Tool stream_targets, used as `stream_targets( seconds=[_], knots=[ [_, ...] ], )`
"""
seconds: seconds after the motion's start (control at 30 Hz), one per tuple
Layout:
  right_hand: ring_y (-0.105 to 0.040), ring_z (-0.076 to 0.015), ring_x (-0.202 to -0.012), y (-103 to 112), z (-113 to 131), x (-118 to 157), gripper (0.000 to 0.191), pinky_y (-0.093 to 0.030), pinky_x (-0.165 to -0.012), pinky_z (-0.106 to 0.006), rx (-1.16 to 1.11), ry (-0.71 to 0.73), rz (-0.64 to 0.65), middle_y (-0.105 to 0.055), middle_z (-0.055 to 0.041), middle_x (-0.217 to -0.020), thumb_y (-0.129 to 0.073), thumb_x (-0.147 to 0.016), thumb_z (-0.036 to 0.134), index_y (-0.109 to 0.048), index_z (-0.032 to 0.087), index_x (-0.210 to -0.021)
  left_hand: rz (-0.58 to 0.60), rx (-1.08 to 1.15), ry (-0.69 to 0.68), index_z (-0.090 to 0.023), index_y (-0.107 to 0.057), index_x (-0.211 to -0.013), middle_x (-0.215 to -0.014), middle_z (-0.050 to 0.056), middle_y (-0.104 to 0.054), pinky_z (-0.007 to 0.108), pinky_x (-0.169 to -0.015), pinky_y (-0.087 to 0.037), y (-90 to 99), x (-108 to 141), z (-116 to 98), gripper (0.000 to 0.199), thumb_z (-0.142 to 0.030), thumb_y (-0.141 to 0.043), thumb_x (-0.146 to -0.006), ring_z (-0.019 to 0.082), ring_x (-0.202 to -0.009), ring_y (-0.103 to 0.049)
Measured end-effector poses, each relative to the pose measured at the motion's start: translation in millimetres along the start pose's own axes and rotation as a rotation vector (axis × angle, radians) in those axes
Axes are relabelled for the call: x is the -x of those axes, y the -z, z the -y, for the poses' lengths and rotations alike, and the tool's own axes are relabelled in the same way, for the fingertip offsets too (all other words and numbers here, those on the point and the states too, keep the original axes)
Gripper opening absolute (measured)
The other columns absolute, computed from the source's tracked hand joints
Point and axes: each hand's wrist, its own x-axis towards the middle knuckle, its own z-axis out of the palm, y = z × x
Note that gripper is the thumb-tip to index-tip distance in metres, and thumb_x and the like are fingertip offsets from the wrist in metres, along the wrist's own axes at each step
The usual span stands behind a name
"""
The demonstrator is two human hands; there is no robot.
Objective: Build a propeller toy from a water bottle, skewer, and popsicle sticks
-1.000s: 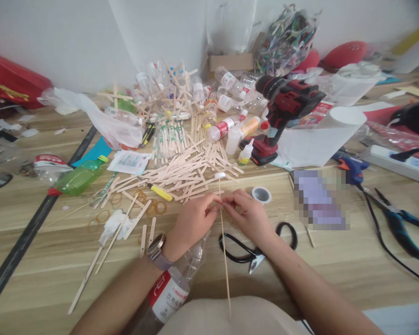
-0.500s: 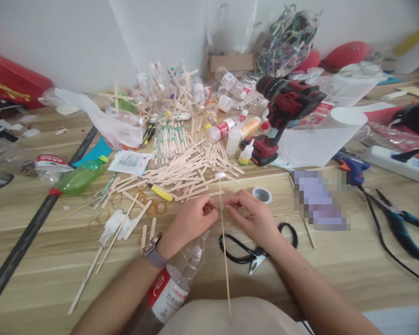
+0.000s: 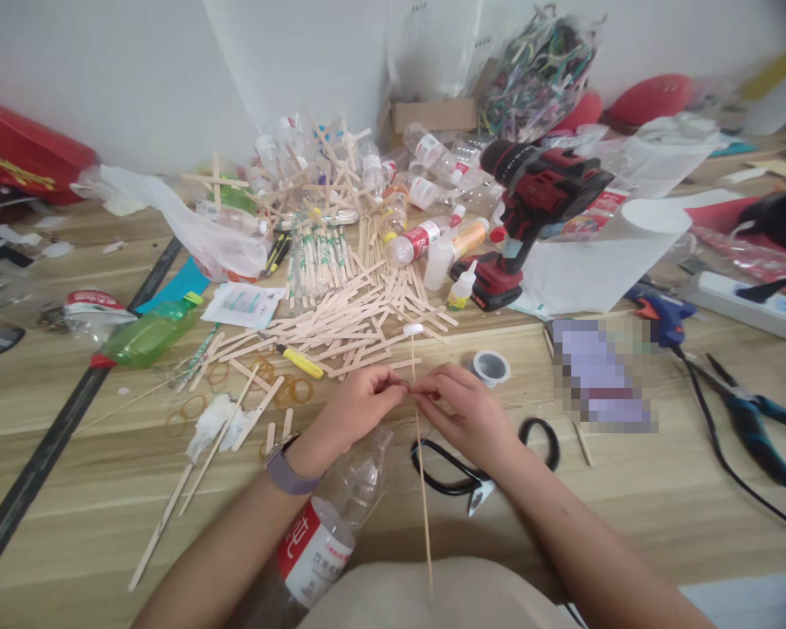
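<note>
My left hand (image 3: 361, 406) and my right hand (image 3: 462, 404) meet fingertip to fingertip in front of me, both pinched closed. Between them is something too small to make out. A thin wooden skewer (image 3: 424, 498) runs past the fingertips, its near end at my lap. At its far end is a white bottle cap (image 3: 412, 329). Beneath my left forearm lies a clear plastic bottle (image 3: 320, 550) with a red and white label. Black-handled scissors (image 3: 455, 485) lie under my right wrist, and a roll of tape (image 3: 491, 367) sits just beyond that hand.
Ahead are a heap of craft sticks (image 3: 327, 328), a yellow cutter (image 3: 301, 361), a glue bottle (image 3: 462, 286) and a red cordless drill (image 3: 524, 210). Pliers (image 3: 753, 428) and a glue gun (image 3: 661, 314) are at right. A green bottle (image 3: 154, 332) lies left.
My fingertips have come together at the skewer, where a small gap was before. My right hand has moved slightly left. The skewer and cap look unmoved.
</note>
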Motion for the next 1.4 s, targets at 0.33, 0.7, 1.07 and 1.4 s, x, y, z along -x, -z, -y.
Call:
stream_targets(
  seconds=[0.33,0.7,1.07,1.4],
  knots=[
    [-0.059,-0.0182,-0.069,-2.8,-0.1,0.1,0.011,-0.049,-0.060,-0.029,-0.006,-0.066,0.016,-0.062,-0.0053,-0.075,-0.056,-0.091,0.015,-0.067,0.017,-0.087,0.015,-0.229,-0.025,-0.016,-0.063,-0.073,-0.061,-0.004,-0.052,0.023,-0.053,-0.030,5.4,2.3,-6.5,0.018,-0.031,-0.057,-0.081,0.011,-0.057,-0.042],
    [-0.059,-0.0165,-0.070,1.3,2.4,-4.7,0.012,-0.046,-0.063,-0.027,-0.298,-0.402,0.149,-0.066,-0.0025,-0.077,-0.057,-0.089,0.023,-0.068,0.021,-0.089,0.009,-0.225,-0.093,-0.018,-0.063,-0.079,-0.064,-0.005,-0.054,0.022,-0.057,-0.034,5.3,3.1,-4.1,0.015,-0.030,-0.056,-0.083,0.011,-0.060,-0.046],
    [-0.049,-0.0134,-0.058,-1.6,3.9,-4.1,0.016,-0.038,-0.053,-0.025,-0.264,-0.465,0.126,-0.057,0.0007,-0.065,-0.051,-0.087,0.024,-0.059,0.019,-0.074,0.012,-0.168,-0.003,-0.018,-0.060,-0.072,-0.066,-0.003,-0.057,0.023,-0.058,-0.036,2.3,0.2,-1.7,0.016,-0.030,-0.056,-0.081,0.012,-0.062,-0.049],
    [-0.053,-0.0144,-0.059,-2.2,2.6,-2.1,0.010,-0.042,-0.055,-0.026,-0.217,-0.419,0.063,-0.059,0.0003,-0.065,-0.056,-0.084,0.021,-0.061,0.020,-0.075,0.003,-0.144,-0.055,-0.018,-0.063,-0.078,-0.068,-0.003,-0.058,0.023,-0.061,-0.037,1.9,1.7,-2.9,0.016,-0.032,-0.058,-0.082,0.013,-0.065,-0.050]
  ],
)
